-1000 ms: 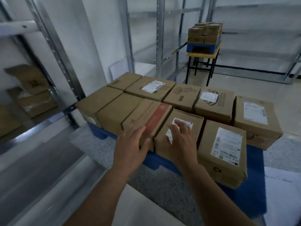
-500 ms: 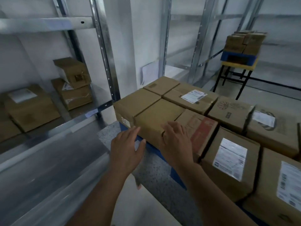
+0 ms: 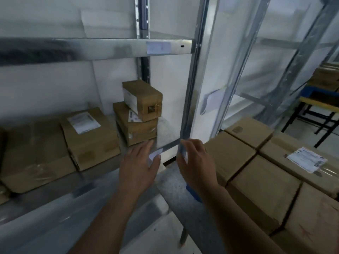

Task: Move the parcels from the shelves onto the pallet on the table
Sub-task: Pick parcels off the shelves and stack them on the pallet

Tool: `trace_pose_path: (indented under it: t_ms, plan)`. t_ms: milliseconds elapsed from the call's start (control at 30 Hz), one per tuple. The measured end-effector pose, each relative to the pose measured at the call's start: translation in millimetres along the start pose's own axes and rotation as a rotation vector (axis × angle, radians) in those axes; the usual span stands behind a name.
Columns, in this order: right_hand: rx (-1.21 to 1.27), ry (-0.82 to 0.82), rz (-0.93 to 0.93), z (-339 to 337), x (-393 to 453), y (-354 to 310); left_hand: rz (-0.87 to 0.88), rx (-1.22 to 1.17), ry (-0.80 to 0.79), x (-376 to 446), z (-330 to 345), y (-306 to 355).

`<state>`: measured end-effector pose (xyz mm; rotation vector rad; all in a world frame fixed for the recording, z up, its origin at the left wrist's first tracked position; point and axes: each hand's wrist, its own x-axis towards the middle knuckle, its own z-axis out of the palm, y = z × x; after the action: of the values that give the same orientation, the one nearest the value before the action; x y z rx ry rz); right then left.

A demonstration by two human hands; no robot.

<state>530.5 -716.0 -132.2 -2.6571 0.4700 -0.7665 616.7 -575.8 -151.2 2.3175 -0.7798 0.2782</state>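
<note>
While both hands hover empty, shelf parcels (image 3: 135, 125) lie beyond.

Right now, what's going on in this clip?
A person is shifting parcels from metal shelving to a pallet. Both hands, left and right, are empty and open, raised in front of the shelf. Nearest them is a small box stacked on a flatter parcel. Boxes on the pallet sit to the right.

Parcels (image 3: 88, 138) sit on the shelf (image 3: 55, 191) to the left; two stacked parcels (image 3: 139, 114) stand behind the left hand (image 3: 139, 165); packed boxes (image 3: 271, 173) fill the table (image 3: 176, 191) right.
</note>
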Motion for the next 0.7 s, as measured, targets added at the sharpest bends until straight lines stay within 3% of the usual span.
trace_pose_path:
  t_ms: [233,700]
  plan:
    - [0.04,-0.015,0.0,33,78,-27,-0.076,0.016,0.065,64,-23,-45]
    - [0.298,-0.19,0.189,73,222,-7,-0.397,-0.173,-0.061,186,-5,-46]
